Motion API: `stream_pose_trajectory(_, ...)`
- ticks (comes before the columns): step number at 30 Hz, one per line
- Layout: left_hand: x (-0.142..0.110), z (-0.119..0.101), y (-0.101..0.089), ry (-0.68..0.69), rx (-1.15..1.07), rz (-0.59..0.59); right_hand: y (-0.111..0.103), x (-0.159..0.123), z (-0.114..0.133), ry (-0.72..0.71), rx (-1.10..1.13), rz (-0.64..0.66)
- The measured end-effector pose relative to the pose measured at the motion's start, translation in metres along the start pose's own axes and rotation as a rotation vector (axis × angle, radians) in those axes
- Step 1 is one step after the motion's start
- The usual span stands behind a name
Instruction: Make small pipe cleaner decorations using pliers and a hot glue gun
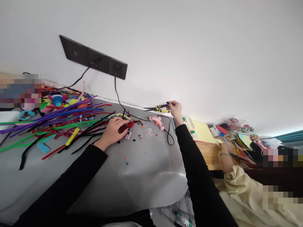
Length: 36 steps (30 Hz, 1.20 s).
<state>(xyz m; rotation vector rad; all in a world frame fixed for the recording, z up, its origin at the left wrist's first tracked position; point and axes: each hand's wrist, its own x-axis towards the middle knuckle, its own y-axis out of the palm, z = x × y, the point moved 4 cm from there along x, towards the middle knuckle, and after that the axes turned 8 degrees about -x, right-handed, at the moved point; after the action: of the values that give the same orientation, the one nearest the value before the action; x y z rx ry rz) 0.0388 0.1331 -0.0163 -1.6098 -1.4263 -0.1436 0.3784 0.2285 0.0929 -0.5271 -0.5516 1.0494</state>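
Note:
My left hand (113, 131), with a ring on one finger, is closed round a dark red fuzzy piece (126, 126) low over the grey table cover (151, 176). Its exact shape is partly hidden by the fingers. At the back edge, my right hand (175, 111) grips one handle of the long-nosed pliers (159, 109), which have black and yellow handles and point left. A pink glue gun (156, 121) with a black cord lies just below the pliers. Close to my left hand are a small pink piece (128, 135) and a clear bag of tiny parts (149, 133).
Many coloured pipe cleaners (54, 121) spread over the left side. Cords run up to a black wall socket panel (94, 60). On the right, yellow paper (202, 132) lies on a wooden table, where a co-worker's hand (224, 153) rests. A bottle (183, 219) is below the table edge.

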Motion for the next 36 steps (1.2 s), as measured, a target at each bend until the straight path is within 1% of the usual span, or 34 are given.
stream_pose_trajectory(2, -0.001, 0.001, 0.0, -0.004, -0.009, -0.001, 0.019, 0.018, 0.002, 0.014, -0.017, 0.024)
stream_pose_trajectory(4, -0.001, 0.002, 0.0, -0.021, -0.022, 0.002, 0.033, 0.03, 0.002, 0.029, -0.033, 0.028)
stream_pose_trajectory(7, -0.001, 0.002, 0.001, -0.061, -0.045, 0.037, 0.04, 0.035, -0.002, 0.043, -0.07, -0.007)
stream_pose_trajectory(10, 0.0, 0.001, 0.001, -0.086, -0.063, 0.048, 0.036, 0.022, -0.003, 0.019, -0.123, -0.081)
stream_pose_trajectory(12, 0.002, -0.001, -0.001, -0.104, -0.072, 0.018, 0.035, 0.0, 0.001, -0.089, -0.195, -0.15)
stream_pose_trajectory(13, 0.003, -0.002, -0.004, -0.115, -0.078, -0.008, 0.038, -0.014, 0.006, -0.203, -0.269, -0.175)
stream_pose_trajectory(14, 0.004, -0.004, -0.007, -0.127, -0.082, -0.043, 0.045, -0.031, 0.011, -0.336, -0.339, -0.15)
stream_pose_trajectory(15, 0.004, -0.006, -0.011, -0.139, -0.086, -0.084, 0.057, -0.048, 0.015, -0.449, -0.381, -0.052)
stream_pose_trajectory(17, 0.003, -0.011, -0.022, -0.177, -0.088, -0.177, 0.09, -0.086, 0.02, -0.659, -0.431, 0.304)
stream_pose_trajectory(18, 0.002, -0.014, -0.028, -0.205, -0.09, -0.217, 0.105, -0.105, 0.023, -0.769, -0.462, 0.438)
stream_pose_trajectory(19, -0.001, -0.017, -0.034, -0.243, -0.097, -0.246, 0.117, -0.119, 0.026, -0.854, -0.513, 0.493)
stream_pose_trajectory(20, -0.004, -0.02, -0.04, -0.289, -0.113, -0.265, 0.128, -0.13, 0.029, -0.914, -0.574, 0.515)
stream_pose_trajectory(21, -0.008, -0.023, -0.045, -0.342, -0.137, -0.275, 0.136, -0.137, 0.033, -0.949, -0.638, 0.513)
stream_pose_trajectory(23, -0.018, -0.026, -0.054, -0.459, -0.194, -0.288, 0.145, -0.14, 0.04, -0.976, -0.744, 0.495)
stream_pose_trajectory(25, -0.03, -0.029, -0.061, -0.563, -0.242, -0.285, 0.144, -0.135, 0.047, -0.962, -0.799, 0.487)
stream_pose_trajectory(26, -0.036, -0.031, -0.062, -0.602, -0.257, -0.277, 0.139, -0.132, 0.05, -0.939, -0.805, 0.481)
stream_pose_trajectory(27, -0.042, -0.035, -0.062, -0.629, -0.268, -0.266, 0.132, -0.129, 0.051, -0.906, -0.793, 0.468)
stream_pose_trajectory(29, -0.053, -0.045, -0.058, -0.652, -0.284, -0.228, 0.11, -0.129, 0.049, -0.81, -0.716, 0.422)
stream_pose_trajectory(31, -0.059, -0.059, -0.044, -0.634, -0.3, -0.161, 0.084, -0.139, 0.038, -0.686, -0.578, 0.363)
stream_pose_trajectory(33, -0.06, -0.076, -0.023, -0.586, -0.311, -0.059, 0.059, -0.158, 0.018, -0.549, -0.454, 0.314)
stream_pose_trajectory(35, -0.057, -0.091, 0.001, -0.523, -0.285, 0.009, 0.04, -0.183, -0.006, -0.412, -0.391, 0.272)
stream_pose_trajectory(36, -0.054, -0.096, 0.013, -0.511, -0.262, 0.023, 0.034, -0.195, -0.018, -0.348, -0.376, 0.251)
